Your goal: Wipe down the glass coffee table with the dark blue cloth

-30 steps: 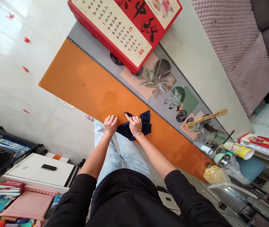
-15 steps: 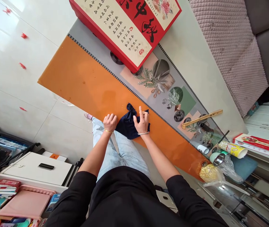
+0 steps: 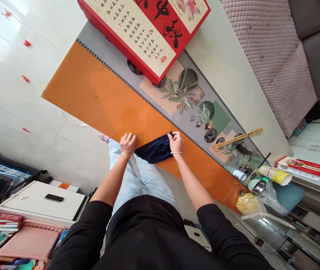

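A dark navy cloth (image 3: 154, 150) stretches between my two hands at the near edge of the orange tabletop (image 3: 98, 90), part of it hanging over that edge. My left hand (image 3: 128, 143) is closed at the cloth's left end, knuckles up. On the right, my right hand (image 3: 176, 142) pinches the cloth's upper right corner between thumb and fingers. Folds run along the cloth's length. The fingertips of my left hand are hidden from above.
A big red and cream gift box (image 3: 148, 41) stands at the back of the table. A wooden back scratcher (image 3: 237, 139) lies to the right. Beyond it are a white cup (image 3: 240, 175), a yellow popcorn tub (image 3: 276, 175), a green bowl (image 3: 257, 186) and a bag of yellow snacks (image 3: 247, 204).
My right hand has gone from spread fingers over the cloth to pinching its right corner. The bunched cloth is now drawn out longer and smoother. My left hand keeps its hold.
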A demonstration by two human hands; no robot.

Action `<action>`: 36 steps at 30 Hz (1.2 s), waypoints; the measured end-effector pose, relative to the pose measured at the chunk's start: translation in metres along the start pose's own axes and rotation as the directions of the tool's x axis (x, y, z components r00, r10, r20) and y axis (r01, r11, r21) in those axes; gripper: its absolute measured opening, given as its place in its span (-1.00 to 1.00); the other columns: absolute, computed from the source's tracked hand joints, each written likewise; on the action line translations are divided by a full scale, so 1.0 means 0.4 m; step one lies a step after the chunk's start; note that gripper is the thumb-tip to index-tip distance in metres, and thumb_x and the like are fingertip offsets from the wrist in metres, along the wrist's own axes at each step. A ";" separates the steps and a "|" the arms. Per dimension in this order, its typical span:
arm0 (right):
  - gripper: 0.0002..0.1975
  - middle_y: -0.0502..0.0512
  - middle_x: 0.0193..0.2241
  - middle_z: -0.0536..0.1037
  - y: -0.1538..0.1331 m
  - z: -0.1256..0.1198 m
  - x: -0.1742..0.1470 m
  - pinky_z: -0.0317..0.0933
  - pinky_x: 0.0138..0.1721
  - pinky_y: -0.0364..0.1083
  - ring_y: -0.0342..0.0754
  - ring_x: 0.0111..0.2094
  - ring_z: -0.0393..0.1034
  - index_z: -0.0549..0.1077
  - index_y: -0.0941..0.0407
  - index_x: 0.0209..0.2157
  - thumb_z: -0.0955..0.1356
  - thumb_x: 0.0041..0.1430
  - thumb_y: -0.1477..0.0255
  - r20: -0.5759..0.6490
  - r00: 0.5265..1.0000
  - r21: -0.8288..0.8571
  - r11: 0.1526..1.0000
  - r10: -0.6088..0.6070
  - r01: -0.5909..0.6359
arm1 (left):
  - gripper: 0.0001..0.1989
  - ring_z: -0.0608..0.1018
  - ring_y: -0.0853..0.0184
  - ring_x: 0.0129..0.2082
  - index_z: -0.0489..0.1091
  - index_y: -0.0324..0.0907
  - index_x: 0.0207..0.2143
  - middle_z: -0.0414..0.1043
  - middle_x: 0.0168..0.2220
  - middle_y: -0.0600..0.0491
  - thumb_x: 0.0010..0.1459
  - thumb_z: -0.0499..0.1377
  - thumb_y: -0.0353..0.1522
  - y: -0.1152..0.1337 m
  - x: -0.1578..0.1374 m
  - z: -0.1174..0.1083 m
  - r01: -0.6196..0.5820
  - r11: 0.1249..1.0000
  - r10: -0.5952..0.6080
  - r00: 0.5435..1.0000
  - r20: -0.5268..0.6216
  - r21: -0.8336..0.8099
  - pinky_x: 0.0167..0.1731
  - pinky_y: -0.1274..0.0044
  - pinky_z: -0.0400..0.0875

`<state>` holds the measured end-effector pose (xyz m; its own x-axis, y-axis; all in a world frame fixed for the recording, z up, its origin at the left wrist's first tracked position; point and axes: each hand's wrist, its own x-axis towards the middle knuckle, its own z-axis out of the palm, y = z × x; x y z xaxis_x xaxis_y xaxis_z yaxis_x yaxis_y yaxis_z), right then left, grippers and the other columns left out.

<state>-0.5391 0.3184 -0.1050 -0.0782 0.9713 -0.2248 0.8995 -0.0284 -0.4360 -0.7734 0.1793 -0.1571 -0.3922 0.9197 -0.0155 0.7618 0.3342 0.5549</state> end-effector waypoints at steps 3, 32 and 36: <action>-0.62 -0.02 -0.48 0.36 0.018 -0.039 0.055 0.23 -0.29 -0.06 -0.04 -0.42 0.29 0.41 0.14 -0.16 0.25 0.33 0.10 -0.184 0.983 -0.027 0.999 0.018 -0.024 | -0.66 0.34 0.25 -0.46 0.24 -0.10 -0.56 0.30 -0.49 -0.03 0.32 -0.01 -0.34 -0.001 -0.001 0.000 -0.008 1.000 0.008 1.000 0.002 -0.002 -0.41 0.39 0.05; -0.36 0.04 0.40 0.08 -0.142 0.112 -0.042 -0.16 0.44 0.13 -0.03 0.45 -0.18 0.02 0.11 0.41 0.10 0.33 0.59 0.404 0.618 -0.043 0.661 -0.675 0.750 | -0.61 0.32 0.25 -0.48 0.26 -0.09 -0.57 0.27 -0.51 -0.03 0.34 -0.04 -0.26 0.005 -0.003 0.001 0.031 0.999 -0.032 0.999 -0.016 -0.043 -0.41 0.37 0.13; -0.33 -0.01 0.41 0.04 -0.201 0.128 -0.024 -0.22 0.45 0.14 -0.03 0.45 -0.21 -0.05 0.08 0.43 0.12 0.32 0.59 0.367 0.653 -0.054 0.686 -0.662 0.726 | -0.60 0.34 0.24 -0.46 0.29 -0.08 -0.56 0.29 -0.50 -0.04 0.35 -0.07 -0.28 0.004 -0.004 0.001 0.015 1.000 -0.015 1.000 -0.023 -0.009 -0.41 0.37 0.11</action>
<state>-0.6327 0.2994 -0.1122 -0.8045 0.5665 -0.1782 0.5835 0.6982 -0.4148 -0.7714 0.1786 -0.1565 -0.4154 0.9096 -0.0051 0.7510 0.3461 0.5623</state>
